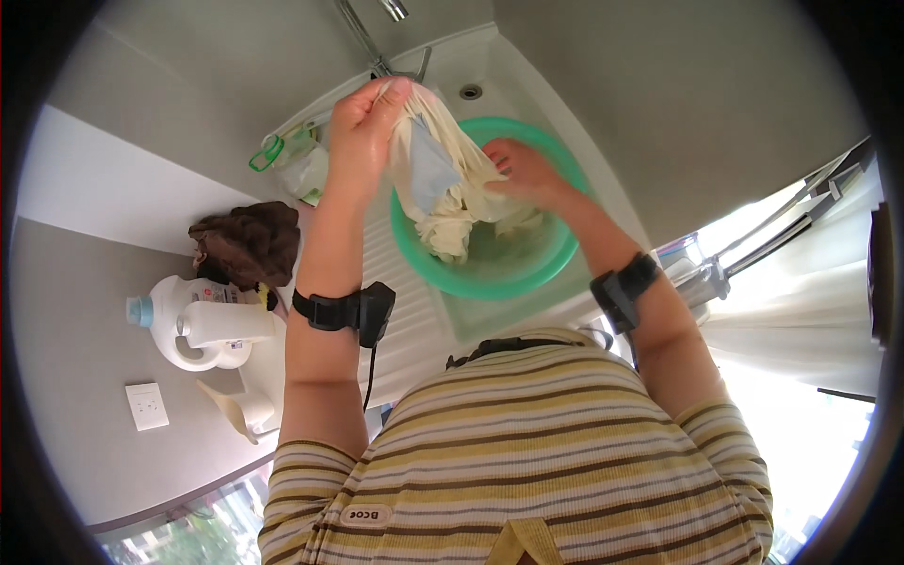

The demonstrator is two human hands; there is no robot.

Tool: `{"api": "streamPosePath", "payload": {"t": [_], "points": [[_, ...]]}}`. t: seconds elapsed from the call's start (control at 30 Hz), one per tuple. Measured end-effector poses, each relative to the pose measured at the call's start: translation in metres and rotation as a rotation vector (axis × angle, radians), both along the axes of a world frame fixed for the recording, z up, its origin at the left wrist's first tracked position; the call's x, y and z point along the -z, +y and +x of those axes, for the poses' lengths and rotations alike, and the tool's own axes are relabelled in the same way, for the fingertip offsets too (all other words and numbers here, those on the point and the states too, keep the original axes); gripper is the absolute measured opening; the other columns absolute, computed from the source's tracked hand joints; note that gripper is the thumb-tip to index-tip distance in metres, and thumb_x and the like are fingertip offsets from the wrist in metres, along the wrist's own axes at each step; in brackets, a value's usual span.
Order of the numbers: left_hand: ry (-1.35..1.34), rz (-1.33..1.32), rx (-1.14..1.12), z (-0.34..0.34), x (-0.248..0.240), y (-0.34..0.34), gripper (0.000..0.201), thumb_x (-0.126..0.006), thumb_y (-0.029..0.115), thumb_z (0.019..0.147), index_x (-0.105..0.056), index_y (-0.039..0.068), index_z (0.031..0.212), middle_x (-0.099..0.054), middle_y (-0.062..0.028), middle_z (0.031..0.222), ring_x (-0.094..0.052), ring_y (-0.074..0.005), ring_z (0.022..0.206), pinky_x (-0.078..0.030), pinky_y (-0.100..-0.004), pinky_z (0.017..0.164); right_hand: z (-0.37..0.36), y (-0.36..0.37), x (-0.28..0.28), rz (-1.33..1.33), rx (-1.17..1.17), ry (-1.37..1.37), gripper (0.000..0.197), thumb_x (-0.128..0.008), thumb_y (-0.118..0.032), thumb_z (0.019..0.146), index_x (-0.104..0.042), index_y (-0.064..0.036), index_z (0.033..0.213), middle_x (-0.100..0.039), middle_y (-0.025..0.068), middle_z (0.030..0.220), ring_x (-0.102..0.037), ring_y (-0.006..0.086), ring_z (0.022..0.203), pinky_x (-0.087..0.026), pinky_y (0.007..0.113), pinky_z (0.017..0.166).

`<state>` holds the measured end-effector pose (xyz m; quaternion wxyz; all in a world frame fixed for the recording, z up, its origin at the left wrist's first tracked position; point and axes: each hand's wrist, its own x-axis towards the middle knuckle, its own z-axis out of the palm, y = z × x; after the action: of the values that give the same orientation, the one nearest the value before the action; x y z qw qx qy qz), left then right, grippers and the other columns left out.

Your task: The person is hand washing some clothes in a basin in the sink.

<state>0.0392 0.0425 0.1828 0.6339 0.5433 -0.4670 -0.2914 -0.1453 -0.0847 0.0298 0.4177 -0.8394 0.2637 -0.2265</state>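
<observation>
A wet cream-coloured cloth garment (pixel 400 160) with a pale blue area stretches between my hands over a round green basin (pixel 443 279). My left hand (pixel 370 115) is raised at the basin's far left, closed tightly round the gathered upper end. Lower and to the right, my right hand (pixel 529 174) curls its fingers on the other side of the cloth, above the basin. The bunched lower part of the garment hangs down into cloudy water (pixel 499 254). Folds of cloth hide some of the right fingertips.
The basin stands in a white sink (pixel 603 160) with a ribbed washboard side (pixel 405 311); a metal faucet (pixel 377 61) rises behind. Along the left are a brown cloth (pixel 250 243), white jugs (pixel 235 325), a scoop-like white thing (pixel 247 410) and a green-handled clear container (pixel 299 165).
</observation>
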Motion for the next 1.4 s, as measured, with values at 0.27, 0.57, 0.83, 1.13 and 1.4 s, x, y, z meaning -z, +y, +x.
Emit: {"api": "streamPosePath", "payload": {"t": [0.27,0.57,0.83,1.13,1.4], "points": [[0.031,0.032,-0.060,0.032,0.004,0.011,0.029,-0.056,0.027,0.098,-0.067,0.001,0.102,-0.065,-0.0012,0.085,-0.060,-0.0093,0.080,-0.049,-0.0243,0.075,-0.001,-0.012,-0.004,0.476,0.064,-0.048,0.029,-0.065,-0.024,0.084,-0.071,-0.0013,0.102,-0.070,0.0102,0.089,-0.065,0.0174,0.081,-0.051,0.033,0.077],[-0.803,0.077,0.010,0.030,0.099,-0.002,0.045,-0.076,0.033,0.078,-0.067,0.003,0.111,-0.070,-0.0072,0.095,-0.065,-0.0182,0.087,-0.049,-0.0313,0.081,0.000,-0.015,-0.062,0.575,0.249,-0.448,0.038,-0.062,-0.018,0.086,-0.062,0.0052,0.116,-0.067,0.0120,0.101,-0.064,0.0177,0.090,-0.051,0.031,0.081],[-0.169,0.342,0.300,-0.014,0.127,-0.012,0.045,-0.077,0.024,0.076,-0.063,-0.002,0.111,-0.070,-0.0113,0.098,-0.067,-0.0221,0.083,-0.052,-0.0340,0.076,-0.009,-0.038,-0.074,0.652,0.251,-0.457,0.041,-0.061,-0.026,0.090,-0.057,0.0037,0.119,-0.065,0.0109,0.107,-0.062,0.0186,0.094,-0.049,0.030,0.084],[0.665,-0.029,-0.088,-0.020,0.135,-0.035,0.025,-0.068,0.012,0.084,-0.062,-0.002,0.103,-0.067,-0.0072,0.096,-0.063,-0.0147,0.082,-0.050,-0.0306,0.074,-0.015,-0.015,-0.034,0.324,-0.160,0.297,0.062,-0.073,-0.041,0.082,-0.056,0.0033,0.121,-0.064,0.0107,0.112,-0.062,0.0203,0.103,-0.049,0.032,0.087],[-0.686,0.017,-0.201,-0.036,0.203,-0.026,0.043,-0.064,0.011,0.084,-0.052,0.005,0.125,-0.060,-0.0174,0.115,-0.062,-0.0320,0.098,-0.051,-0.0403,0.082,0.004,-0.019,0.043,1.480,0.050,-0.965,0.028,-0.061,-0.025,0.093,-0.058,-0.0100,0.118,-0.062,0.0106,0.111,-0.061,0.0196,0.098,-0.051,0.038,0.089]]}}
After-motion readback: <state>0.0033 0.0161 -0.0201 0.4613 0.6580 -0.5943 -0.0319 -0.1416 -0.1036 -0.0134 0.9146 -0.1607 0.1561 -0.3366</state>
